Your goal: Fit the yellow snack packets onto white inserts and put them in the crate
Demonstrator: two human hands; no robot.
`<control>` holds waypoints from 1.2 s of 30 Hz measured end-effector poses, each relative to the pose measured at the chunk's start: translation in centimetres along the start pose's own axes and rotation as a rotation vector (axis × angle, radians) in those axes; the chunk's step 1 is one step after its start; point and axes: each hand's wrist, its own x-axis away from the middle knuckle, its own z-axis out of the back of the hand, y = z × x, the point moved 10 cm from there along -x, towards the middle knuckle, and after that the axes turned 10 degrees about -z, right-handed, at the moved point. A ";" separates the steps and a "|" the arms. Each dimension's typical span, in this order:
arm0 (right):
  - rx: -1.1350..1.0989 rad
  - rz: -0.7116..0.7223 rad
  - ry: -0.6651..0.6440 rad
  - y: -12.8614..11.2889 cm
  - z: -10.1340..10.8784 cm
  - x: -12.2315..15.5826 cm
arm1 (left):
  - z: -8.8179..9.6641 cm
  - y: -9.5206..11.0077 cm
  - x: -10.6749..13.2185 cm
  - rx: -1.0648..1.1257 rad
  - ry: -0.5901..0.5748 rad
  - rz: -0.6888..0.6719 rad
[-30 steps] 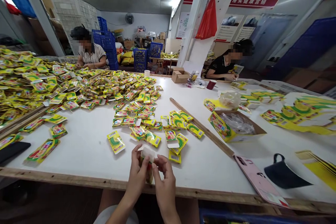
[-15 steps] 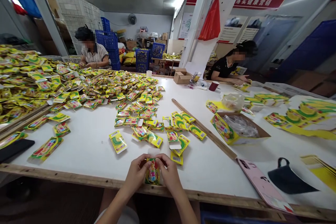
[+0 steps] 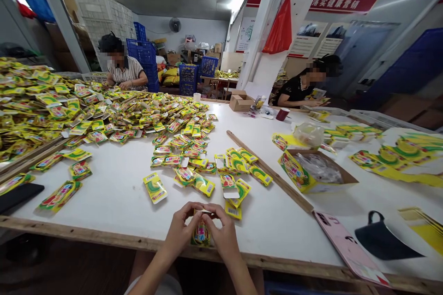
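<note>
Both of my hands pinch one small yellow packet (image 3: 201, 234) just above the near edge of the white table (image 3: 114, 198). My left hand (image 3: 182, 230) grips its left side, fingers curled. My right hand (image 3: 223, 233) grips its right side and top. The packet stands upright, its printed face towards me. Loose yellow packets (image 3: 204, 166) lie scattered on the table just beyond my hands, and a big heap of yellow packets (image 3: 51, 106) covers the far left.
A wooden strip (image 3: 268, 170) runs diagonally across the table. To its right stand an open carton (image 3: 313, 170), a pink phone (image 3: 349, 249) and a black face mask (image 3: 380, 237). Two people sit at the far side, one left (image 3: 121, 67), one right (image 3: 304, 85).
The packet came down from a raised, tilted hold to sit upright at the table edge. My fingers have shifted to pinch its top.
</note>
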 end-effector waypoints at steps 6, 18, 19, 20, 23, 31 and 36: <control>0.028 -0.026 0.065 -0.2 0.4 -0.1 | 0.3 -0.1 -0.2 -0.029 0.043 0.029; -0.057 -0.147 0.001 1.2 -0.3 -0.1 | 0.6 -1.5 0.1 -0.008 0.035 0.085; -0.076 -0.149 -0.008 1.4 -0.7 0.1 | 0.6 -1.6 0.2 -0.001 0.031 0.086; -0.092 -0.149 -0.014 1.6 -1.0 0.2 | 0.6 -1.6 0.4 0.000 0.030 0.084; -0.101 -0.133 -0.009 1.4 -1.3 0.5 | 0.5 -1.3 0.7 -0.008 0.029 0.068; 0.441 -0.247 0.043 -0.1 13.5 4.6 | 1.9 -2.2 1.7 0.002 0.130 0.101; 0.560 -0.207 0.134 -0.5 16.7 4.4 | 0.0 -2.3 1.4 -0.151 0.004 0.150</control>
